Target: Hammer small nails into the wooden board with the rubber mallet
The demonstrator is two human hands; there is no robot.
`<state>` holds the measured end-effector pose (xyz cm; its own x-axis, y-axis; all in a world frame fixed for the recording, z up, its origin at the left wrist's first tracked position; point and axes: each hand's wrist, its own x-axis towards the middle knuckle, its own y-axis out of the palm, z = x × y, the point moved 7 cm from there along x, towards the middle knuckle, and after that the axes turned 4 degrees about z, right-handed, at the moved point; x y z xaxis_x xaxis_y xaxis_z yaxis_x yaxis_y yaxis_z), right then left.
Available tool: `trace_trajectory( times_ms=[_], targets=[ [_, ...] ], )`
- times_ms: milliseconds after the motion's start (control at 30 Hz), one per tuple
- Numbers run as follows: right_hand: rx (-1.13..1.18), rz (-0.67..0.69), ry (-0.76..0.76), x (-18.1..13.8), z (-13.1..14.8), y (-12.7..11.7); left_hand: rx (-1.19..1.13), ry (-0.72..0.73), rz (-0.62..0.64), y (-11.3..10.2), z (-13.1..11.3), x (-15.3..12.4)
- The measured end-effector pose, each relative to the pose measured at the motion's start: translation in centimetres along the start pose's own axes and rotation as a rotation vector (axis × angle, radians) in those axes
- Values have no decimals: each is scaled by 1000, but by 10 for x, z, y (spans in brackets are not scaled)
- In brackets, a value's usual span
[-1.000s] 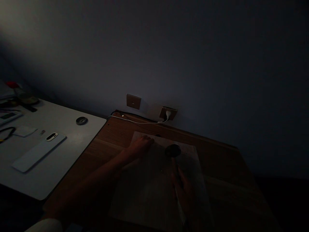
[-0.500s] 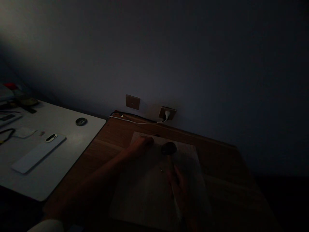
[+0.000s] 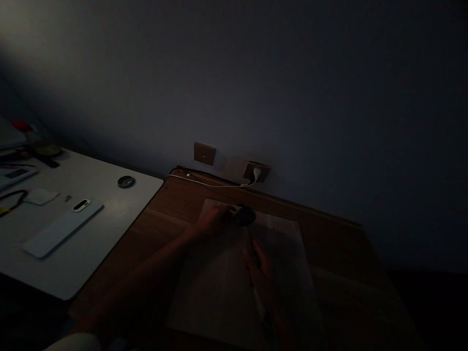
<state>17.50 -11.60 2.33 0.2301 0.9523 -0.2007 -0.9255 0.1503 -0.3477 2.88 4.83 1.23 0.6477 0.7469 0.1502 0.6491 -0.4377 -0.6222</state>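
Note:
In dim light my right hand [image 3: 260, 268] is wrapped round the handle of a mallet with a dark head [image 3: 244, 216]. My left hand [image 3: 216, 218] rests near the far left part of a pale flat board [image 3: 215, 292]. Its fingers are drawn together, and whatever they may hold is hidden by the dark and the mallet head. The head is right beside the left fingertips; whether they touch I cannot tell. Under both hands, the board lies on a brown wooden table [image 3: 340, 287].
A white table [image 3: 109, 214] adjoins on the left, bearing a long white case [image 3: 64, 229], a round dark dish [image 3: 126, 182] and cables. Behind stands a wall with a blank plate [image 3: 204, 153] and a socket with a white plug [image 3: 257, 173]; a white cable [image 3: 215, 185] runs along the table's back.
The mallet head has moved left, to beside my left fingers, with my right hand shifting left too. My left hand stays in about the same place. The view has shifted slightly.

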Motion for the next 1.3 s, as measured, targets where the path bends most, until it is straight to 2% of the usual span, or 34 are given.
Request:
trace_trajectory(
  times_ms=[233, 500, 767, 867, 967, 1033, 1067, 1167, 1200, 1300],
  targets=[
    [-18, 40, 11, 10, 5, 13, -32, 31, -11, 0, 0, 1],
    [1, 19, -16, 9, 3, 12, -38, 30, -25, 1, 6, 1],
    [18, 52, 7, 11, 3, 15, -6, 19, -33, -2, -1, 0],
    [20, 31, 38, 10, -3, 11, 34, 7, -42, -4, -2, -3],
    [19, -63, 72, 6, -12, -5, 95, 1, -71, -8, -8, -13],
    [26, -122, 83, 1, -17, -17, 195, 103, -41, -4, -26, -21],
    [36, -131, 87, -1, -18, -23, 273, 207, 3, 3, -40, -26],
    [77, -138, 133, -8, -23, -34, 551, 575, 164, 36, -83, -47],
    [86, -148, 154, -10, -25, -37, 619, 649, 195, 46, -93, -53],
    [86, -180, 184, -15, -29, -44, 737, 742, 243, 72, -111, -64]
  ],
)
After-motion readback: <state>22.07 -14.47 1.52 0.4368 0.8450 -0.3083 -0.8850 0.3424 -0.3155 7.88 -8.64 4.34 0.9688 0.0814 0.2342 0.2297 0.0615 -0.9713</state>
